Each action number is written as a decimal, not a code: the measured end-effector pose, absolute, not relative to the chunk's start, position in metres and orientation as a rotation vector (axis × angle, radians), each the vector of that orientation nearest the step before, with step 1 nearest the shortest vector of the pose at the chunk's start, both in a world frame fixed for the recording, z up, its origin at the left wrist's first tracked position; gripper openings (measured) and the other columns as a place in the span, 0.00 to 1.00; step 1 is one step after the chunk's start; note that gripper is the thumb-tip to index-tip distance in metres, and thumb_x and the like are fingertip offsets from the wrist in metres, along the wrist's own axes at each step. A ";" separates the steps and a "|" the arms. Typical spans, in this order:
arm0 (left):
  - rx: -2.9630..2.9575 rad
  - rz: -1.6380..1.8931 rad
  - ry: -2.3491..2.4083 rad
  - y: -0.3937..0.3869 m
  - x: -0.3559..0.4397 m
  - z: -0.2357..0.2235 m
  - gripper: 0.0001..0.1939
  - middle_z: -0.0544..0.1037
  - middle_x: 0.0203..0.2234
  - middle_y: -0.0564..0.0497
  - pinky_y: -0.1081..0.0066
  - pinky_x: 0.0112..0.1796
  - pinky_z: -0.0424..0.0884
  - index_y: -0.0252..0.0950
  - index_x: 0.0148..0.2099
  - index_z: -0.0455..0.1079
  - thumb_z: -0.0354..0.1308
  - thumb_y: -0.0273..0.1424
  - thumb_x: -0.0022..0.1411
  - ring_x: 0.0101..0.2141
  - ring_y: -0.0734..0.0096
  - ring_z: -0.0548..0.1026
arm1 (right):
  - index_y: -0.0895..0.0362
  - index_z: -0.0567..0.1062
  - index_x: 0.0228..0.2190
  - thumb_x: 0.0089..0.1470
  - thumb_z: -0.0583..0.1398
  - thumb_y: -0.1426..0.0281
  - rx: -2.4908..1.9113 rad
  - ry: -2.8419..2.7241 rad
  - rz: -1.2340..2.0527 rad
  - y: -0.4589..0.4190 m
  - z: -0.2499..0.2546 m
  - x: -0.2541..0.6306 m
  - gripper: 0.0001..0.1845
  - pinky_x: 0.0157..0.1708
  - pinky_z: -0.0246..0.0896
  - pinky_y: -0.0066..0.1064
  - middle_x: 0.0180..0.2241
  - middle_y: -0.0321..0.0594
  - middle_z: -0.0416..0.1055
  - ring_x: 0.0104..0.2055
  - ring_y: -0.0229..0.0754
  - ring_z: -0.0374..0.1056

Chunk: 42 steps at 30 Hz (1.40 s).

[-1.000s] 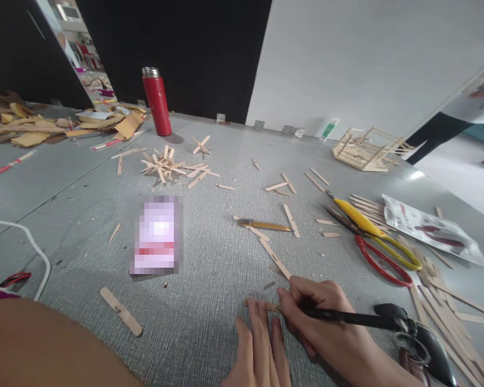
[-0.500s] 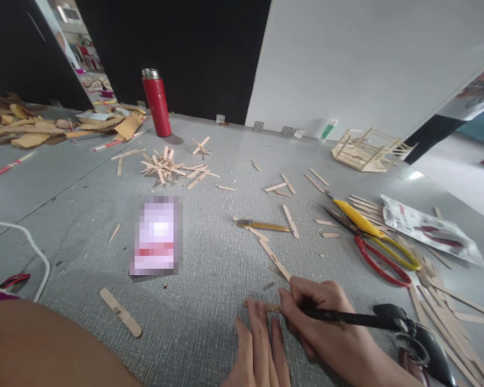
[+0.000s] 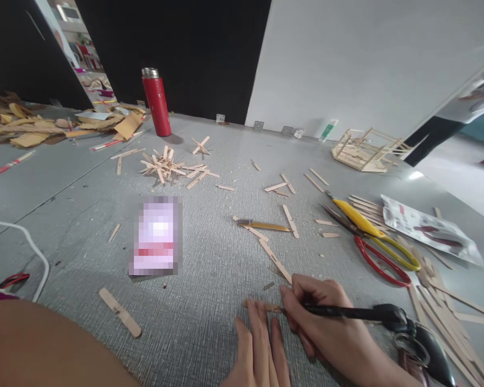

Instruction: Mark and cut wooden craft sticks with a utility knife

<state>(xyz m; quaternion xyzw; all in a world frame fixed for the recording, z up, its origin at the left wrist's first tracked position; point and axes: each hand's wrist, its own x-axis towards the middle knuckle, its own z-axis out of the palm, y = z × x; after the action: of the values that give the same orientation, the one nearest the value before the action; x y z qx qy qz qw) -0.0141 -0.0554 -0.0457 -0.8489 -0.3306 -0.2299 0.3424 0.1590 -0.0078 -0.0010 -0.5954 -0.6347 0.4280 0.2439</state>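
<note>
With fingers stretched out, my left hand (image 3: 262,344) presses a short wooden craft stick (image 3: 273,307) flat against the grey table. My right hand (image 3: 326,317) is closed around a slim black pen-like tool (image 3: 339,312). The tool's tip is at the right end of that stick, mostly hidden by my fingers, so its exact kind does not show. Just beyond my right hand lies another craft stick (image 3: 275,260) with a dark mark or notch. Farther off, a narrow yellow-brown tool with a metal end (image 3: 264,225) rests across a stick.
On the right lie red-and-yellow-handled scissors (image 3: 381,260), a silver packet (image 3: 431,228) and loose sticks (image 3: 452,328). A stick frame (image 3: 369,150) stands behind them. A red bottle (image 3: 157,105) stands near a stick pile (image 3: 163,165). A blurred-out rectangular item (image 3: 156,236) lies left. A person (image 3: 435,126) stands far right.
Both hands stay in nearly the same place. My right hand and the tool have shifted very slightly. The person in the right background has moved a little.
</note>
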 end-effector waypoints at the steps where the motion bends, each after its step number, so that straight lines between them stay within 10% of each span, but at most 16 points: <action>1: -2.205 -0.602 -0.858 -0.055 -0.014 -0.046 0.25 0.86 0.35 0.39 0.53 0.41 0.65 0.28 0.42 0.82 0.51 0.43 0.73 0.39 0.49 0.82 | 0.53 0.63 0.18 0.65 0.61 0.60 -1.628 -1.730 1.171 -0.008 -0.001 0.159 0.25 0.12 0.49 0.20 0.10 0.25 0.58 0.09 0.30 0.58; 24: -2.292 -0.314 -0.856 -0.068 -0.016 -0.052 0.31 0.84 0.45 0.33 0.47 0.51 0.68 0.25 0.59 0.77 0.52 0.48 0.71 0.47 0.43 0.80 | 0.53 0.62 0.19 0.67 0.57 0.56 -1.622 -1.747 1.131 -0.010 -0.002 0.160 0.26 0.13 0.49 0.22 0.12 0.27 0.60 0.10 0.30 0.57; 42: -2.248 -0.622 -0.900 -0.059 -0.010 -0.051 0.26 0.86 0.36 0.40 0.52 0.48 0.68 0.29 0.43 0.82 0.46 0.40 0.75 0.41 0.50 0.83 | 0.53 0.62 0.19 0.69 0.56 0.54 -1.615 -1.807 1.148 -0.009 -0.009 0.152 0.28 0.14 0.49 0.23 0.11 0.26 0.59 0.10 0.30 0.55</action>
<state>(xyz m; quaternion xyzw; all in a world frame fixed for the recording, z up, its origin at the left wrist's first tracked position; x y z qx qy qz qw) -0.0100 -0.0594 -0.0514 -0.8534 -0.3416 -0.2362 0.3150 0.1517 -0.0088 -0.0087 -0.5864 -0.6560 0.4167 0.2281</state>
